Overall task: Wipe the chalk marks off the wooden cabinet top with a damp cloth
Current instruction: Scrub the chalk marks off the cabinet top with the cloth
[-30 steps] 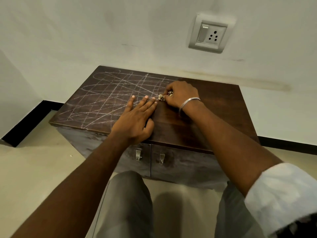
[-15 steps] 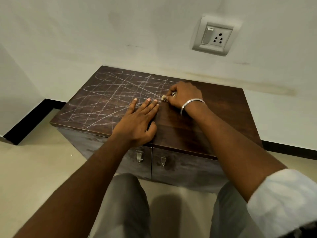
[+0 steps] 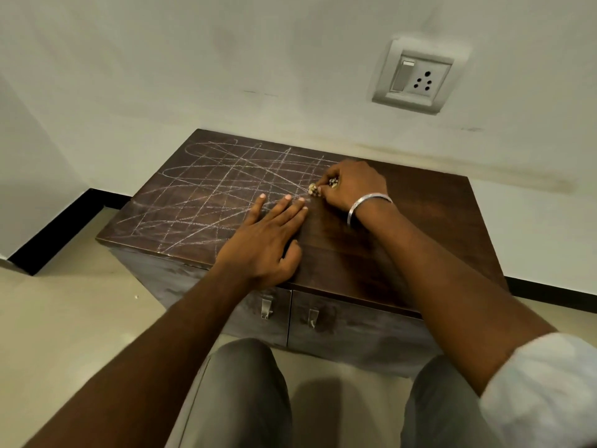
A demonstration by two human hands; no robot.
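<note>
Pinching a small pale lump point(image 3: 312, 189), the right hand point(image 3: 353, 185) is held mid cabinet top point(image 3: 420, 227); the left hand point(image 3: 265, 240) is laid flat beside it, over chalk marks point(image 3: 206, 192).

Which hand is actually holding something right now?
The right hand, the one wearing the metal bangle: its fingers curl round a small pale object on the cabinet top. The left hand lies flat, fingers straight, holding nothing.

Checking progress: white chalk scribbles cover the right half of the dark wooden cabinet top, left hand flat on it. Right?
No. The head view shows the white chalk scribbles on the left half of the dark wooden cabinet top; the left hand does lie flat on it.
</note>
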